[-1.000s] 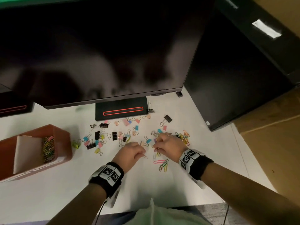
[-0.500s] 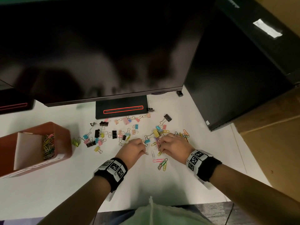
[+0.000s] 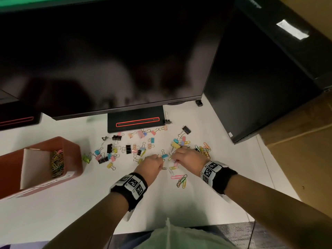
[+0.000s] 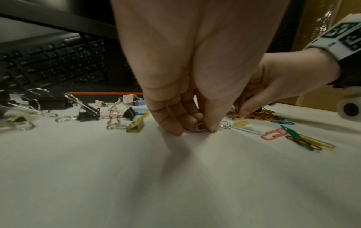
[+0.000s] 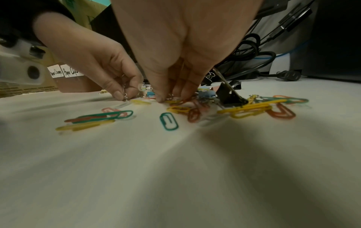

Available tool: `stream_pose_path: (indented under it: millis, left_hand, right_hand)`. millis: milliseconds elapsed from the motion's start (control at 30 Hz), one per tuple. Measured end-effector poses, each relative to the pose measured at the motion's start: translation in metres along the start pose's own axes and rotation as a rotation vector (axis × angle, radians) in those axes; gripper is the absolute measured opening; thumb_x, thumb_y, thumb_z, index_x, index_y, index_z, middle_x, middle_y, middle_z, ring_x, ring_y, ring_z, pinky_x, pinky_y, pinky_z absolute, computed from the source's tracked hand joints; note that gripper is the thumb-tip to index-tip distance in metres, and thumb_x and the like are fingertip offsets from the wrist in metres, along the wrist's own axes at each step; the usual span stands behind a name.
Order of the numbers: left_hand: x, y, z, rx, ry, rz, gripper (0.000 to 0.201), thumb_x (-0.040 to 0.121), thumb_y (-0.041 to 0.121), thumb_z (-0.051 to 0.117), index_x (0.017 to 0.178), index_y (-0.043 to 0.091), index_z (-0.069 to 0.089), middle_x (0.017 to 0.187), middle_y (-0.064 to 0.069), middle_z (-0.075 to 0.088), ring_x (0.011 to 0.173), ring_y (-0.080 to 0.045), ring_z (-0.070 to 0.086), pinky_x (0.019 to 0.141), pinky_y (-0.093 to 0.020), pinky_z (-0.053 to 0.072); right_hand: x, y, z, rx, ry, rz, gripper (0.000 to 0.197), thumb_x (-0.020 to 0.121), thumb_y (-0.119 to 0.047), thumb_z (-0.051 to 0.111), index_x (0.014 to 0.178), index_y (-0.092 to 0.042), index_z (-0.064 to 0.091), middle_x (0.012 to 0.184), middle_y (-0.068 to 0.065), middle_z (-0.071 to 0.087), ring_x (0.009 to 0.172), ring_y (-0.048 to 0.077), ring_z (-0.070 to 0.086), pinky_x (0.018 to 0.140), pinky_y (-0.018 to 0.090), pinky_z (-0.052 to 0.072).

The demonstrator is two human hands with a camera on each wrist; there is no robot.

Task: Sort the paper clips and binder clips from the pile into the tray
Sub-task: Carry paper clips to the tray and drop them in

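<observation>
My left hand pinches a small pale paper clip flat against the white table, thumb and forefinger curled on it. Just right of it, my right hand has its fingertips down in a tangle of red and yellow paper clips and pinches them. Coloured and black binder clips lie scattered to the left and behind. A brown tray stands far left, with paper clips in its right compartment; the left compartment's floor is hidden.
A big dark monitor overhangs the back of the table, its stand base just behind the pile. A black computer tower blocks the right. A keyboard and cables lie further back. Loose paper clips lie nearer me.
Both hands stay at the pile. The left hand has edged right, closer to the right hand, and now pinches a clip. A yellow binder clip has come into view behind the right hand.
</observation>
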State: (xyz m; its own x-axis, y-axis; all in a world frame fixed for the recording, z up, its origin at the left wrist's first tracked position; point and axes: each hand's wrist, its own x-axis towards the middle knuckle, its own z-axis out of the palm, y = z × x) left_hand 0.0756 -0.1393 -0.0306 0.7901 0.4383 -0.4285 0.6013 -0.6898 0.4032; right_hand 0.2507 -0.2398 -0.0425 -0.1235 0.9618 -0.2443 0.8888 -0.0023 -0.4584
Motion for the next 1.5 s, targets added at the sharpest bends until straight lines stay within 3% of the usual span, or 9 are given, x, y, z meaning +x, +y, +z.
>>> stream_pose_path:
  millis: [133, 300, 400, 600, 833, 1000, 1133, 1300, 1500]
  left_hand:
    - [0.0, 0.0, 0.002, -0.008, 0.005, -0.017, 0.017, 0.093, 0.014, 0.045, 0.099, 0.005, 0.058, 0.105, -0.011, 0.054, 0.098, -0.024, 0.053, 0.084, -0.03, 0.042]
    - [-0.002, 0.0, 0.003, -0.017, 0.027, -0.023, 0.017, 0.093, 0.016, 0.045, 0.099, 0.006, 0.058, 0.104, -0.01, 0.055, 0.097, -0.024, 0.053, 0.084, -0.031, 0.043]
    - [-0.007, -0.002, 0.005, -0.05, 0.059, 0.004, 0.014, 0.091, 0.014, 0.048, 0.095, 0.006, 0.059, 0.098, -0.011, 0.055, 0.09, -0.024, 0.054, 0.081, -0.034, 0.047]
    - [-0.013, -0.008, 0.008, -0.146, 0.142, 0.072, 0.004, 0.083, 0.007, 0.057, 0.083, 0.006, 0.061, 0.083, -0.012, 0.057, 0.071, -0.024, 0.054, 0.067, -0.035, 0.051]
    - [-0.008, -0.006, 0.01, -0.299, 0.216, 0.009, 0.003, 0.081, 0.009, 0.063, 0.085, 0.009, 0.063, 0.078, -0.001, 0.055, 0.067, -0.016, 0.053, 0.067, -0.025, 0.049]
    - [0.003, 0.002, 0.008, -0.368, 0.261, -0.008, 0.02, 0.081, 0.006, 0.063, 0.099, 0.014, 0.065, 0.08, 0.001, 0.058, 0.067, -0.011, 0.053, 0.063, -0.011, 0.039]
    - [0.01, 0.005, 0.007, -0.259, 0.24, -0.032, 0.017, 0.084, 0.014, 0.061, 0.099, 0.016, 0.069, 0.077, 0.0, 0.051, 0.07, -0.016, 0.053, 0.065, -0.024, 0.042]
    - [0.014, 0.006, 0.004, -0.185, 0.18, -0.048, 0.012, 0.086, 0.013, 0.058, 0.094, 0.01, 0.067, 0.088, -0.008, 0.056, 0.081, -0.024, 0.059, 0.072, -0.032, 0.048]
    - [0.015, -0.004, 0.006, -0.13, 0.143, -0.032, 0.013, 0.09, 0.013, 0.053, 0.095, 0.006, 0.063, 0.097, -0.01, 0.053, 0.091, -0.025, 0.054, 0.083, -0.037, 0.047]
  right_hand:
    - [0.004, -0.001, -0.009, -0.026, -0.064, 0.061, 0.028, 0.095, -0.018, 0.051, 0.117, -0.005, 0.062, 0.118, 0.016, 0.056, 0.111, 0.032, 0.053, 0.093, 0.042, 0.047]
    - [0.008, 0.0, -0.012, 0.022, -0.065, 0.067, 0.023, 0.093, -0.016, 0.054, 0.108, -0.001, 0.065, 0.113, 0.017, 0.056, 0.106, 0.033, 0.055, 0.09, 0.039, 0.048]
    - [0.011, -0.001, -0.015, 0.0, -0.108, 0.089, 0.024, 0.095, -0.019, 0.051, 0.11, -0.006, 0.063, 0.116, 0.012, 0.057, 0.108, 0.028, 0.054, 0.089, 0.034, 0.044]
    - [0.009, -0.001, -0.015, 0.044, -0.122, 0.141, 0.02, 0.093, -0.017, 0.053, 0.111, -0.012, 0.058, 0.114, 0.009, 0.061, 0.109, 0.026, 0.053, 0.091, 0.037, 0.046]
    - [0.003, -0.001, -0.022, 0.111, -0.083, 0.198, 0.033, 0.094, -0.017, 0.053, 0.127, -0.012, 0.055, 0.127, 0.009, 0.055, 0.116, 0.026, 0.053, 0.098, 0.035, 0.046]
    - [0.018, -0.014, -0.017, 0.098, -0.135, 0.181, 0.034, 0.092, -0.015, 0.053, 0.126, -0.014, 0.057, 0.117, 0.012, 0.055, 0.11, 0.028, 0.054, 0.093, 0.04, 0.047]
    - [0.025, -0.018, -0.013, 0.088, -0.152, 0.23, 0.027, 0.091, -0.019, 0.052, 0.115, -0.01, 0.062, 0.113, 0.013, 0.051, 0.102, 0.03, 0.057, 0.088, 0.042, 0.05]
    - [0.027, -0.017, -0.011, 0.049, -0.14, 0.209, 0.024, 0.093, -0.014, 0.051, 0.111, -0.005, 0.062, 0.111, 0.014, 0.054, 0.104, 0.028, 0.055, 0.082, 0.034, 0.045]
    - [0.028, -0.017, -0.009, 0.019, -0.162, 0.261, 0.023, 0.092, -0.01, 0.049, 0.111, -0.006, 0.061, 0.112, 0.013, 0.061, 0.107, 0.028, 0.056, 0.09, 0.036, 0.049]
